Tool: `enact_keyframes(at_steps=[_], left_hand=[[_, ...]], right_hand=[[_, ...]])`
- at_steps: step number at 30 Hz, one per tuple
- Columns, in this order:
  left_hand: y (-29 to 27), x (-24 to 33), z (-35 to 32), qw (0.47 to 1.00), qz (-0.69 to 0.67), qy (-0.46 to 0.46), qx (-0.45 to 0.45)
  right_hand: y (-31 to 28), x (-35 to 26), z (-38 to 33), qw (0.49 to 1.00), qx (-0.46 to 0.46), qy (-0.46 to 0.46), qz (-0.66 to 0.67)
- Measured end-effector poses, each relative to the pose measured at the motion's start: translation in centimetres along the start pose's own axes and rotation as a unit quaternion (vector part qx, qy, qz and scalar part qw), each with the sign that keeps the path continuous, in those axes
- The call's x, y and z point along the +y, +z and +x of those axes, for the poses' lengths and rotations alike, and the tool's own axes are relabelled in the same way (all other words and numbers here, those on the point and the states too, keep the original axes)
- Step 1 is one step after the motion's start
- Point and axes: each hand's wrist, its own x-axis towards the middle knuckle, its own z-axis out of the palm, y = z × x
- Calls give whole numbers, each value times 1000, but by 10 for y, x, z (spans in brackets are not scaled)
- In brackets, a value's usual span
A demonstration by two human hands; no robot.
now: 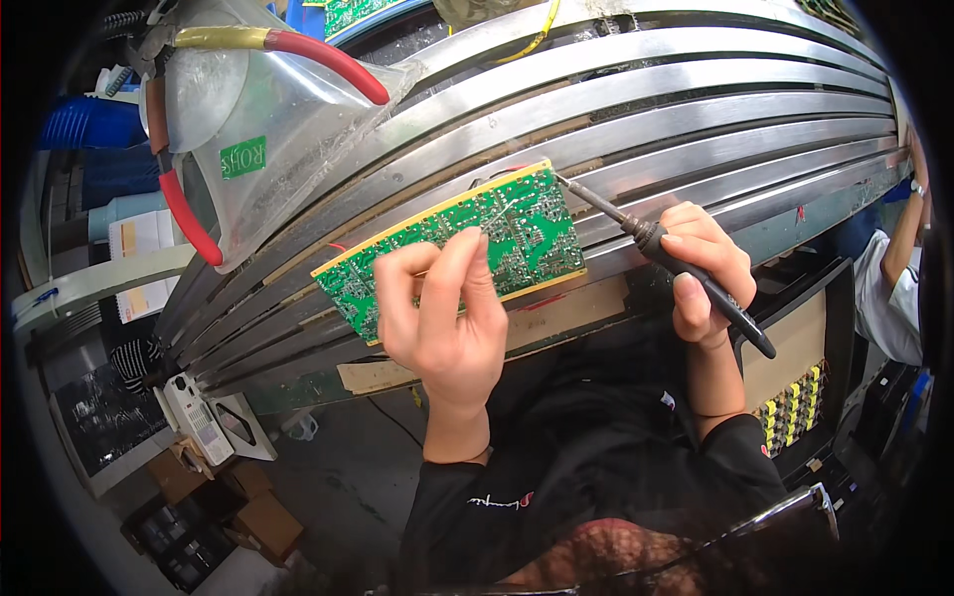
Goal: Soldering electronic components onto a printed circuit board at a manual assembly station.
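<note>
A green circuit board (517, 233) with a yellow edge lies solder side up on the metal conveyor rails (696, 109). My left hand (442, 308) rests on the board's near edge, fingers pinched together and index finger raised; whether a thin solder wire is between them I cannot tell. My right hand (706, 268) grips a black soldering iron (646, 238) like a pen. Its thin tip touches the board's upper right corner.
A clear plastic funnel hood (258, 129) with a red and yellow hose hangs at upper left. Cardboard boxes (263, 517) and a white device (199, 417) sit on the floor at lower left. Another person's arm and white sleeve (894, 278) show at right. A black tray of yellow parts (795, 407) is at lower right.
</note>
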Motion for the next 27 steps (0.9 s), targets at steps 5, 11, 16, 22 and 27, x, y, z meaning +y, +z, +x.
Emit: enact_keyframes(at_steps=[5,11,16,22,27], left_hand=[[-13,-16,-3,997,61,55,9],[-12,-24,-11,995,67,74,28],[-12,-24,-16,994,67,76,42],[-11,-32,-22,993,77,80,36],[-7,-42,-30,992,58,105,50]], right_hand=[[0,1,1,1000,9,-1,14],[0,0,-3,1000,-5,7,5],[-1,0,-6,1000,12,20,7],[-5,1,3,1000,12,-3,15],[-8,-4,56,995,81,3,-66]])
